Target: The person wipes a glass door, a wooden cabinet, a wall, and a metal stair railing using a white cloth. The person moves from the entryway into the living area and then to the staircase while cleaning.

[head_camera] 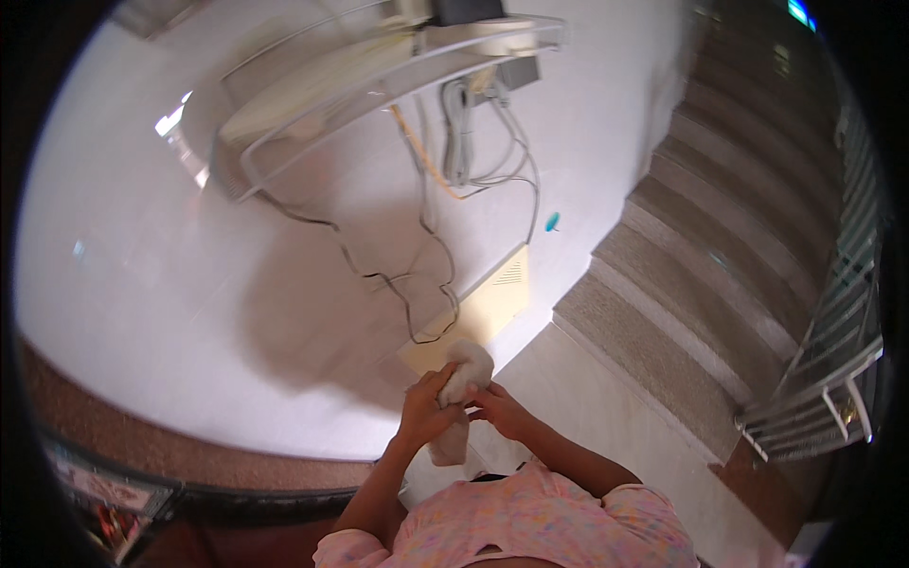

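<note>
A bunched pale cloth [472,366] is held between my two hands in front of my chest. My left hand [428,406] grips it from the left, fingers wrapped over its side. Against its lower right side, my right hand [501,410] presses with thumb and fingers. A loose end of the cloth [449,444] hangs below my left hand. Just beyond the cloth is a cream vented panel [490,298] low on the white wall, partly covered by the cloth and my hands.
A wire-railed shelf [319,106] carrying devices juts from the white wall [142,298]. Looped cables [461,135] and a dark cord [408,305] dangle below it. Stone stairs [682,298] rise at the right beside a metal railing [817,397]. A brown ledge [213,454] runs along the lower left.
</note>
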